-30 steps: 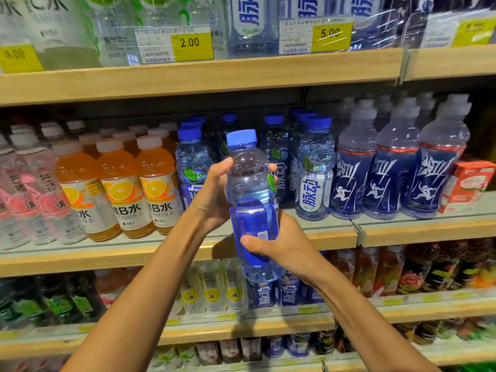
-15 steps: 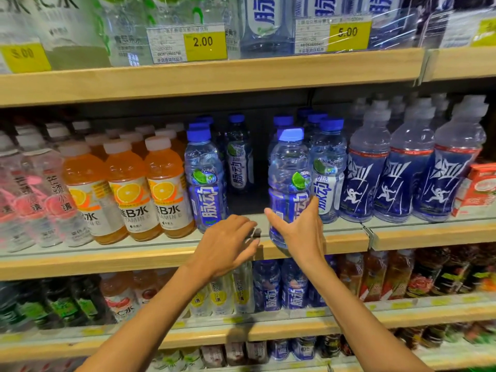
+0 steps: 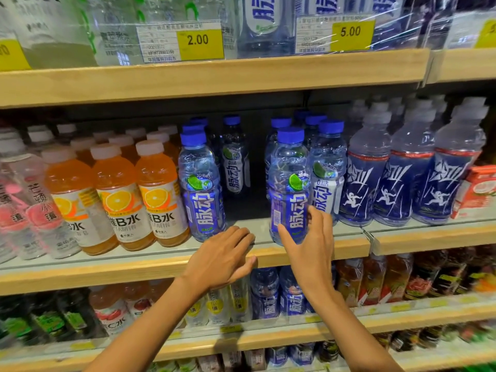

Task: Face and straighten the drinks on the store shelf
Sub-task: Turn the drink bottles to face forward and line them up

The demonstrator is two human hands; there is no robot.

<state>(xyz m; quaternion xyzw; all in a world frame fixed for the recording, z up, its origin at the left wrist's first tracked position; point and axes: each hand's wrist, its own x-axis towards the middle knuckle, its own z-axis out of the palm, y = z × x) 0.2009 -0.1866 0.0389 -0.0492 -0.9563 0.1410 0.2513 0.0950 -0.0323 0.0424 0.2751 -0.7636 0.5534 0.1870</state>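
**Bottle down at the shelf front, label nearly square**

The bottle [image 3: 288, 189] stands at the front edge of the shelf [image 3: 349, 244], at about 1 o'clock from the centre of my view. Its twin [image 3: 328, 167] is just beside it at 2 o'clock, and there is a gap at its 9 o'clock. My right hand [image 3: 308, 253] clasps it low down, thumb on the label and fingers round the far side. My left hand [image 3: 220, 256] lies loose on the shelf lip at the bottle's 7 o'clock, holding nothing.

The barcode [image 3: 276, 218] shows at the label's left, so I judge a small twist will bring the name dead front, like the left bottle [image 3: 201, 189] across the gap. I would keep the base flat and turn rather than lift, minding the twin.

A second ago both hands held this bottle in the air. Now it is set down, and the left hand has let go.
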